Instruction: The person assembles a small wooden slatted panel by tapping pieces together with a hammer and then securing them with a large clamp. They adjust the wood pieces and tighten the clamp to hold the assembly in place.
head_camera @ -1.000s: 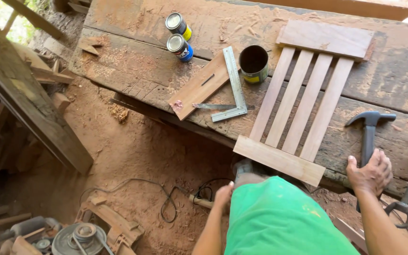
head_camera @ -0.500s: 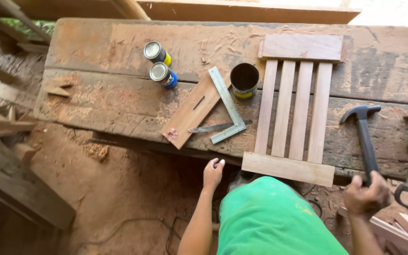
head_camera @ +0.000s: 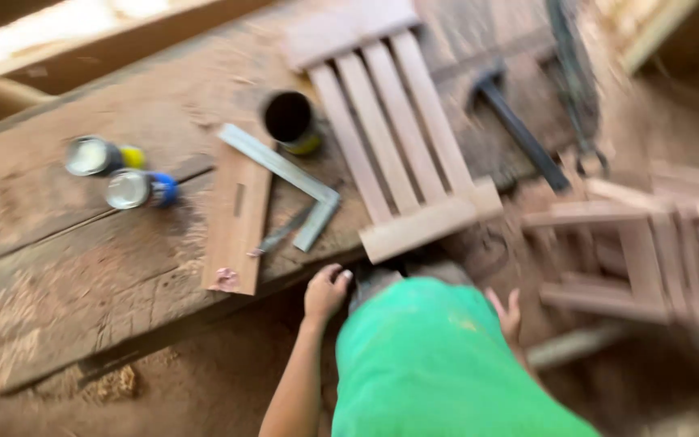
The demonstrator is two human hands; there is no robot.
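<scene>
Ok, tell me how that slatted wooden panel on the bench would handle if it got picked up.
The slatted wooden panel would probably lift as one stiff piece, since crosspieces join the slats at both ends. It looks fairly light, being thin slats with gaps between. One end overhangs the bench edge, so a push there might tip it off.

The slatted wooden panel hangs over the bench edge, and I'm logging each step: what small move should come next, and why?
Probably bring the left hand up to steady the slatted wooden panel. Its end board overhangs the workbench edge just above that hand, which rests empty at the edge. The right hand is empty too, low beside the green garment, and the hammer lies untouched on the bench. The picture is blurred, so this is tentative.
</scene>
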